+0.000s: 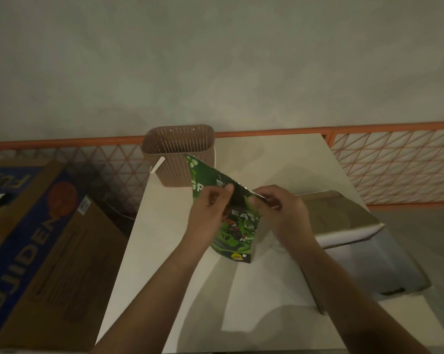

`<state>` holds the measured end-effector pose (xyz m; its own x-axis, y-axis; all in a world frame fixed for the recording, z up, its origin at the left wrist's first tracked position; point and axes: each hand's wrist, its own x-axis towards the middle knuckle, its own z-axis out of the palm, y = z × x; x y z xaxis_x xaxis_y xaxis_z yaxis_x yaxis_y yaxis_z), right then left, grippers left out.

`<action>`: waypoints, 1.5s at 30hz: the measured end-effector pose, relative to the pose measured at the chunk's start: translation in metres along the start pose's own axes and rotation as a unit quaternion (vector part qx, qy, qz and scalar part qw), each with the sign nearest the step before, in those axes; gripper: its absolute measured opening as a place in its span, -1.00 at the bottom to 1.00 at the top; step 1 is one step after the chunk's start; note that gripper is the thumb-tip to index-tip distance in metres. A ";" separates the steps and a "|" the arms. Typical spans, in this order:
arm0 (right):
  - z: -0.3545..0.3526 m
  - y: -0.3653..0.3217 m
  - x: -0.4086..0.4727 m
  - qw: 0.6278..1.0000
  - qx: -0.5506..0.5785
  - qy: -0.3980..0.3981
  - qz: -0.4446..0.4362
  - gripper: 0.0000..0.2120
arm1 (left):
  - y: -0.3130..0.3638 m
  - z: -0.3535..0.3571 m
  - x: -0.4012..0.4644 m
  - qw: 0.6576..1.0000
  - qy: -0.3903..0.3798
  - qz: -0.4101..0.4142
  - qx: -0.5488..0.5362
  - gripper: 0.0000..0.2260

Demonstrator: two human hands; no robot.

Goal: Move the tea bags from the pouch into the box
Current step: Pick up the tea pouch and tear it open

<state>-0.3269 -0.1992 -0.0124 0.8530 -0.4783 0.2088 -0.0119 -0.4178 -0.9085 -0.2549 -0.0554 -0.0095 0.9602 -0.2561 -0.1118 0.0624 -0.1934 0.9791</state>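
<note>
Mid-desk, left hand (210, 208) and right hand (279, 213) pinch the green tea pouch (231, 226) mouth; opening it wider probably comes next.

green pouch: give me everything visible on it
The green pouch is a glossy, flexible stand-up bag printed with leaves, white lettering and a small yellow badge near its base. It stands roughly upright on the white table, in front of the perforated brown basket. Its top is pulled open and bent toward the basket. The left hand pinches one side of the mouth, the right hand the other. Contents are not visible.
</note>
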 end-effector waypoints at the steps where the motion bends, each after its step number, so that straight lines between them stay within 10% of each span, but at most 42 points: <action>1: 0.002 -0.002 -0.002 1.000 0.022 -0.013 0.010 -0.96 | 0.005 0.004 -0.004 1.000 -0.012 -0.004 0.005 -0.77; 13: -0.007 -0.005 -0.003 0.940 0.230 -0.138 0.212 -0.82 | 0.015 0.008 -0.017 0.991 -0.064 -0.087 -0.078 -0.74; 45: -0.006 -0.018 0.007 0.937 0.190 -0.205 0.211 -0.78 | 0.021 -0.009 -0.021 0.984 -0.161 -0.063 -0.048 -0.81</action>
<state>-0.3237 -0.1999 0.0076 0.9439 -0.1704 -0.2830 -0.2723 0.0836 -0.9586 -0.2715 -0.0450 0.0148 0.8076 -0.5258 -0.2670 0.2164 -0.1571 0.9636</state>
